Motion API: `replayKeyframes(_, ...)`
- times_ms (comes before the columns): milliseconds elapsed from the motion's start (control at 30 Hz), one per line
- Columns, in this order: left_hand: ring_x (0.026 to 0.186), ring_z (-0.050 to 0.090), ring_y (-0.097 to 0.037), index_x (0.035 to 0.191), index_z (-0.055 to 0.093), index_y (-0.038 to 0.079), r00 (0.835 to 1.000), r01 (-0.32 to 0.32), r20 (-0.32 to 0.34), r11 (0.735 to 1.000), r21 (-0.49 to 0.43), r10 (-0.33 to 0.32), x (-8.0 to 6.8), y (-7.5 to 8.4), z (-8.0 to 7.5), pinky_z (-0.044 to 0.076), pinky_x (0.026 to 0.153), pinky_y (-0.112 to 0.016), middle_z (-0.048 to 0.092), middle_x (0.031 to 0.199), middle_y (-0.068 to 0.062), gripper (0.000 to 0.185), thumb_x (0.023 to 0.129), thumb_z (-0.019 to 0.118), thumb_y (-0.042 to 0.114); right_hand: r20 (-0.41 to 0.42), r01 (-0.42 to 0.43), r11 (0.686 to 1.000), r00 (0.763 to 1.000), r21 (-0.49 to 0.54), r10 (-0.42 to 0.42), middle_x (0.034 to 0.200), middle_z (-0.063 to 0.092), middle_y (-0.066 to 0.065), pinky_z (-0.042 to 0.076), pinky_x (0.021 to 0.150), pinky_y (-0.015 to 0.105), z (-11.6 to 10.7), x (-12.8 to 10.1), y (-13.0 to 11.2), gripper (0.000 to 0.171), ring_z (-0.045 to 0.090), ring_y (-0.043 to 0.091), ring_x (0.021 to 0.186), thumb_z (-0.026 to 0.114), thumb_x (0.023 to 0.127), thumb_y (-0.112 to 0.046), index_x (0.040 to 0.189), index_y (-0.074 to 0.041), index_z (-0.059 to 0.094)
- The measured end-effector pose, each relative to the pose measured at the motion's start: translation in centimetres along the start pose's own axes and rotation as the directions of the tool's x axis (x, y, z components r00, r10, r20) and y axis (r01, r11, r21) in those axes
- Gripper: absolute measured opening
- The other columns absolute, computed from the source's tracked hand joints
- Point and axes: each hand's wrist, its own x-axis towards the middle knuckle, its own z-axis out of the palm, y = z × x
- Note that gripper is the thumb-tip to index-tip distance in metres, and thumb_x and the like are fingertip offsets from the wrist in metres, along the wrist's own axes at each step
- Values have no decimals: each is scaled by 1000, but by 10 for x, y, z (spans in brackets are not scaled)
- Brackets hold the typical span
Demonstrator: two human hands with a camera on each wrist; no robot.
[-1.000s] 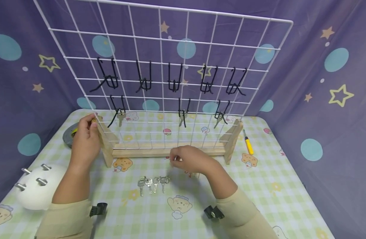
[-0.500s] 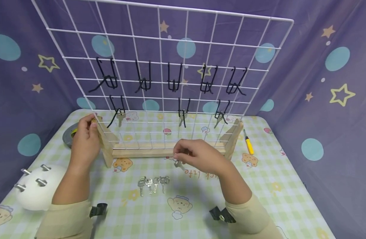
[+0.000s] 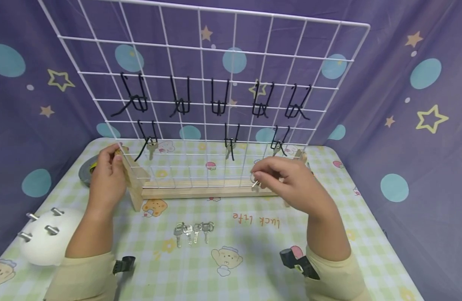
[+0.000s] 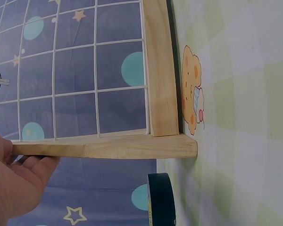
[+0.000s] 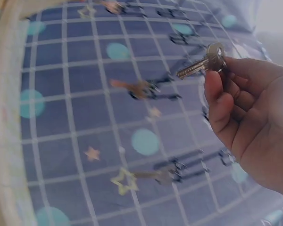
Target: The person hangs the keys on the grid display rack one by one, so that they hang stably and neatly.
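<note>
Over there the right hand (image 3: 295, 184) has a key (image 5: 216, 57) pinched between thumb and forefinger, its blade jutting past their tips; ahead of those fingers stands the white wire grid (image 3: 201, 49), black hooks (image 3: 231, 143) with hanging keys higher than them; four loose keys (image 3: 196, 228) lie below and to their left; the left hand's (image 3: 108, 175) fingers curl round the wooden side support (image 3: 133, 182).

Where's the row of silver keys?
Head view: the silver metal keys lie left of centre on green-checked cloth, in front of the pale wooden bar.
</note>
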Motion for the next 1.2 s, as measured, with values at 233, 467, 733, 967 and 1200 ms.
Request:
replayKeyframes(233,130,44,-34,151,34,18,1000,2,-2,1000,1,-2,-1,0,0,31,113,-49,48,146,-17,47,107,28,32,-184,24,1000,983,15,-21,78,68,-4,51,59,21,-30,-4,-2,16,62,8,67,65,92,1,99,-12,71)
replayKeyframes(467,129,45,-34,152,34,18,1000,0,-5,1000,4,0,0,-1,0,32,112,-49,49,146,-16,46,107,29,31,-357,48,997,934,62,-22,77,66,6,49,54,21,-49,-4,-7,9,61,10,65,63,89,10,95,3,64)
replayKeyframes(733,129,44,-34,151,34,17,1000,-7,-9,1000,8,7,0,0,0,32,111,-50,49,145,-16,47,107,28,32,-618,189,935,785,299,39,72,63,11,42,46,21,-57,9,-2,11,57,17,56,64,90,7,92,15,58)
replayKeyframes(967,130,44,-33,151,34,18,1000,1,-4,1000,11,-1,0,2,0,31,112,-49,48,145,-16,47,107,28,34,-625,146,890,760,432,179,73,62,13,42,44,21,-59,18,11,12,54,21,53,65,92,-1,95,10,60)
replayKeyframes(1200,128,45,-33,151,34,18,1000,-10,-7,1000,9,10,-1,2,0,32,111,-50,49,144,-16,47,107,28,33,-597,138,881,780,453,185,76,63,13,45,48,21,-53,21,22,11,58,21,58,64,93,-1,97,9,60)
